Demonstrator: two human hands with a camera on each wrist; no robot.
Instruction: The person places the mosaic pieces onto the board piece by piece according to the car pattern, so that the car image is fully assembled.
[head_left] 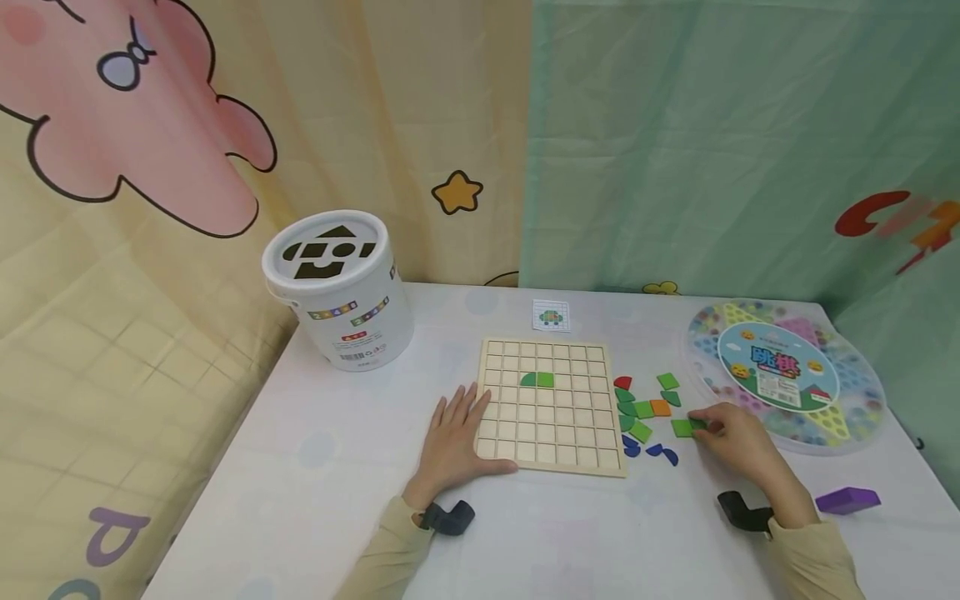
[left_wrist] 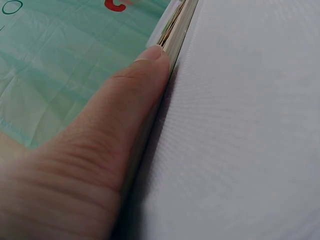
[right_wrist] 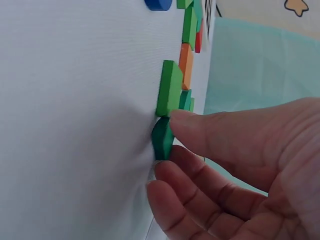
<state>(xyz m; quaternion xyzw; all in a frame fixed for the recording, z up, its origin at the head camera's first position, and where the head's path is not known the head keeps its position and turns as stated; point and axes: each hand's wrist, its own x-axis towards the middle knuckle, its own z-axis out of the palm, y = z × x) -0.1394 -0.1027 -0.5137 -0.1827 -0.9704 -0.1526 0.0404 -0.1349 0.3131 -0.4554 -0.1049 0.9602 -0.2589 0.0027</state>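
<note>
A wooden grid board lies on the table, with a dark green rounded piece and a light green square side by side in its cells. My left hand rests at the board's near left corner, fingers spread along the left side. In the left wrist view the thumb lies against the board's edge. Off to the right, my right hand pinches a dark green curved tile between thumb and fingers, low at the table. That tile meets the end of a light green square tile.
Loose green, orange, red and blue tiles lie right of the board. A small picture card sits behind it. Around stand a white bucket, a round game case and a purple block.
</note>
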